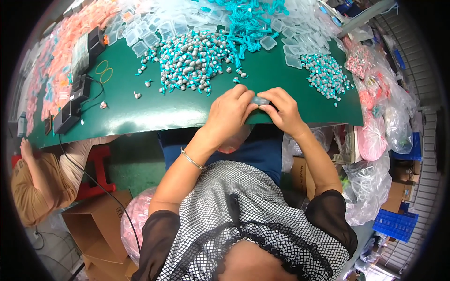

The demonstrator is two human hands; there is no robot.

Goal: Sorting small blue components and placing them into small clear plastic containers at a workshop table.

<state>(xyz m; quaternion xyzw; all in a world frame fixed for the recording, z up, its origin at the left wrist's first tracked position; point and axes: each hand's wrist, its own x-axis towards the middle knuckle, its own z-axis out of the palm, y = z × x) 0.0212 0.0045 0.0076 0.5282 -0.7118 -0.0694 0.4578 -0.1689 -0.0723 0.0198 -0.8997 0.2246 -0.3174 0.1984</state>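
My left hand [229,110] and my right hand [283,111] meet over the front edge of the green table. Between their fingertips they pinch a small see-through plastic case [259,100]; it looks closed, and its contents are too small to make out. Just beyond my left hand lies a big heap of small grey-and-teal pieces [194,58] that look like earplugs. To the right is a smaller pile of white-and-teal pieces [324,77]. Several see-through cases [149,38] lie behind the heap, beside a tangle of teal cords [246,30].
Black boxes [70,114] joined by a cable stand on the left, near yellow rubber bands [104,72] and peach-coloured packets [86,23]. A co-worker's arm [37,178] rests at the far left. Plastic bags [375,136] crowd the right; a cardboard box [96,225] sits below.
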